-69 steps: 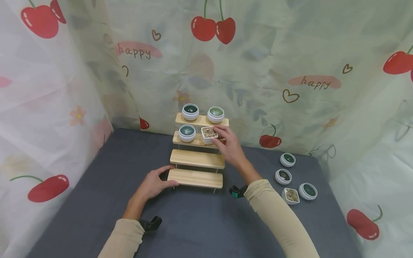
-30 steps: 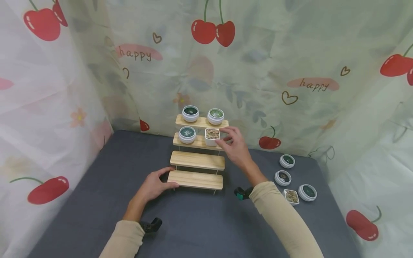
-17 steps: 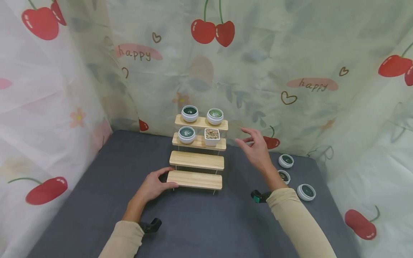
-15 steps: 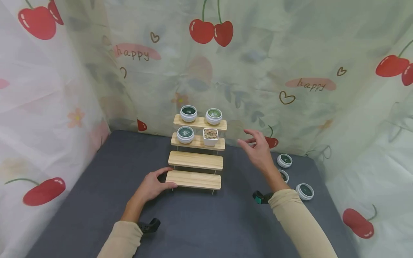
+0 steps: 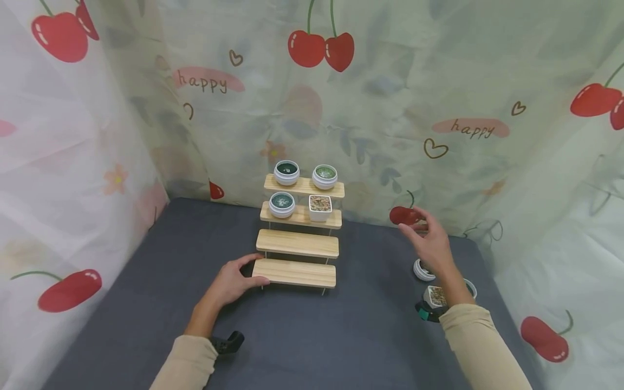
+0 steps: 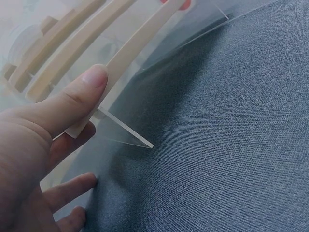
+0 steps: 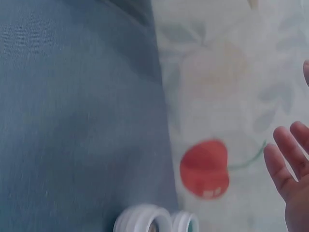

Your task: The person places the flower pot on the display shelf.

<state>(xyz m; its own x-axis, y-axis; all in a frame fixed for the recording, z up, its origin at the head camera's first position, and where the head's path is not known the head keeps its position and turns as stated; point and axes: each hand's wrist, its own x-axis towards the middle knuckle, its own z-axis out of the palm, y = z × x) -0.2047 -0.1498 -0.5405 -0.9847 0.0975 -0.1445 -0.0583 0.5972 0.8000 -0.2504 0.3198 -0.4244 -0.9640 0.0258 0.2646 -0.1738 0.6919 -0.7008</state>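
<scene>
Left grip (image 5: 234,280) is pinching the lowest shelf (image 5: 297,272) of the wooden stand (image 5: 297,242); the right grip (image 5: 433,242) is hovering, spread, near a round white bowl (image 5: 421,272) sitting on the table (image 5: 317,336).

In the head view you have four oblong pale-wood boards (image 5: 297,243), two square white bowls (image 5: 320,215) of brown bits and five visible round white bowls (image 5: 286,180).

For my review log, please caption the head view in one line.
Left hand grips a four-tier wooden stand bearing four small bowls; the empty right hand hovers to the stand's right.
</scene>
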